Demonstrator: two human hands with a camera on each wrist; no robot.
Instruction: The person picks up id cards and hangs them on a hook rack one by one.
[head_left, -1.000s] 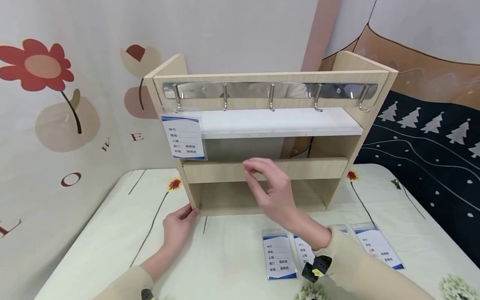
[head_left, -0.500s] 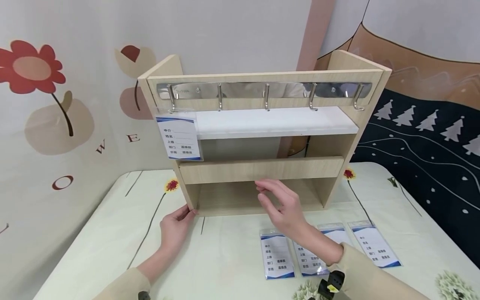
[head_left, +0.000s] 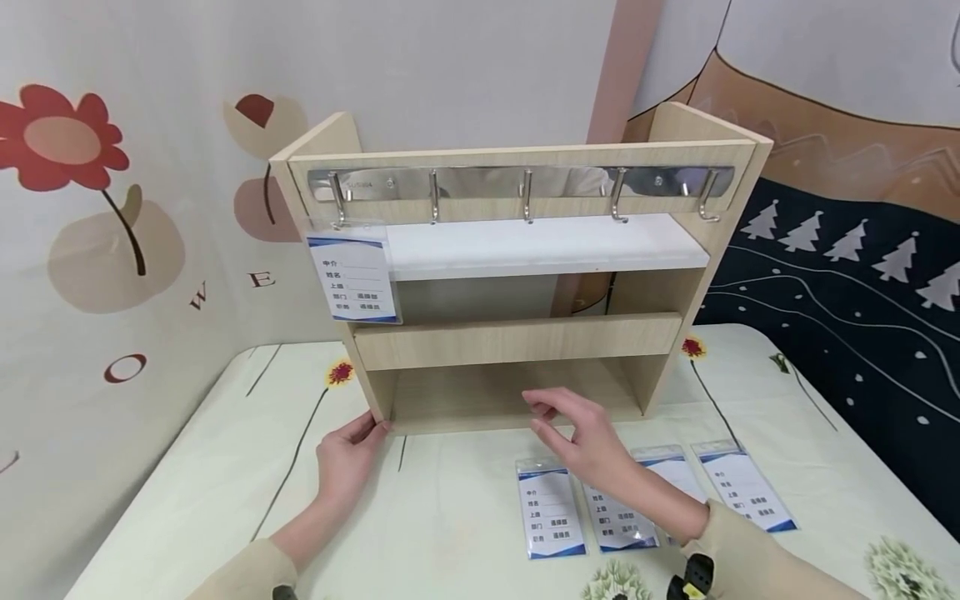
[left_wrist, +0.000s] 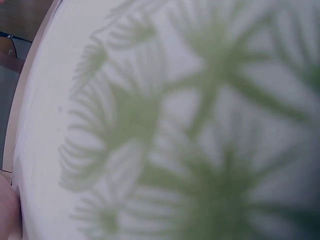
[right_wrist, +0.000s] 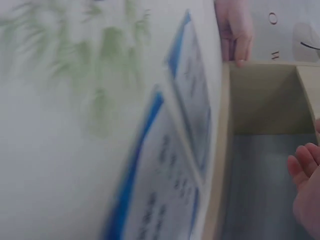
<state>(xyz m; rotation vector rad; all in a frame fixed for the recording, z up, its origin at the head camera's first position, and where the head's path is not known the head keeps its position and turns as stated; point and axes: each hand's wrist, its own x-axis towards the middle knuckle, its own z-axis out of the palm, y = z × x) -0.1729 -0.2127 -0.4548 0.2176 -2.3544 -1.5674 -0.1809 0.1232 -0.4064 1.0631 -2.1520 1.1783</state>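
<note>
A light wooden desk shelf [head_left: 517, 340] stands on the table, with a metal hook rail [head_left: 480, 183] across its top front. One badge holder [head_left: 354, 279] hangs from the leftmost hook. My left hand [head_left: 347, 462] grips the shelf's lower left corner between thumb and fingers. In front of the shelf's lower opening, my right hand [head_left: 588, 437] is in the air, fingers loosely bent and nothing in them. Below it, several more badge holders [head_left: 551, 515] lie in a row on the table, partly covered by my right forearm. The right wrist view shows both hands and the shelf's lower compartment.
A pale cloth with printed flowers covers the table [head_left: 442, 517]. Behind the shelf hangs a light curtain [head_left: 480, 75] with flower prints, and at the right a dark cloth [head_left: 847, 333] with white trees. The shelf has a white upper board [head_left: 540, 242].
My right hand has come down and slightly right, from in front of the middle board to the lower opening. The view has shifted a little. My left hand stays on the shelf corner.
</note>
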